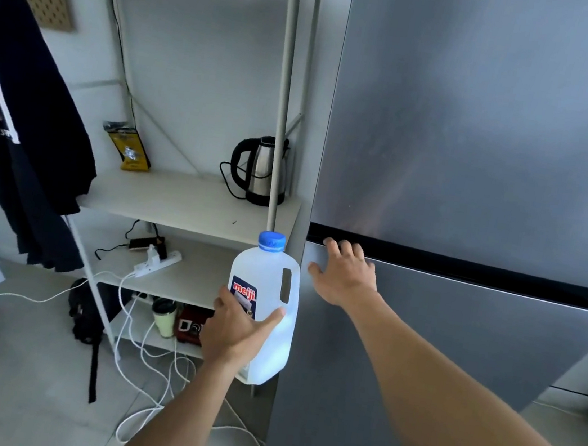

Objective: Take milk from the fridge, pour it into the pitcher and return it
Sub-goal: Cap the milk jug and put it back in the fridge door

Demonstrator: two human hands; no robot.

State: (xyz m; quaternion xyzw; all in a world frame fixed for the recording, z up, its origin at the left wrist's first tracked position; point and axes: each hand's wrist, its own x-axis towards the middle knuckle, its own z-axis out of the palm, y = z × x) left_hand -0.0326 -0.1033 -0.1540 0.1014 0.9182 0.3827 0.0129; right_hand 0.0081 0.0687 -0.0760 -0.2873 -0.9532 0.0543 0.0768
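Observation:
My left hand [237, 332] grips a white plastic milk jug [271, 280] with a blue cap and a "meiji" label, held upright just left of the fridge. The grey two-door fridge [486, 136] fills the right half of the view, both doors closed. My right hand [344, 273] lies flat with spread fingers on the top left corner of the lower door [457, 340], fingertips at the dark gap between the doors. No pitcher is in view.
A white shelf unit [190, 200] stands left of the fridge, with a steel kettle [260, 171] and a yellow bag [127, 146] on it. A power strip, cables, a cup and a black bag lie lower down. Dark clothing [25, 132] hangs at the left.

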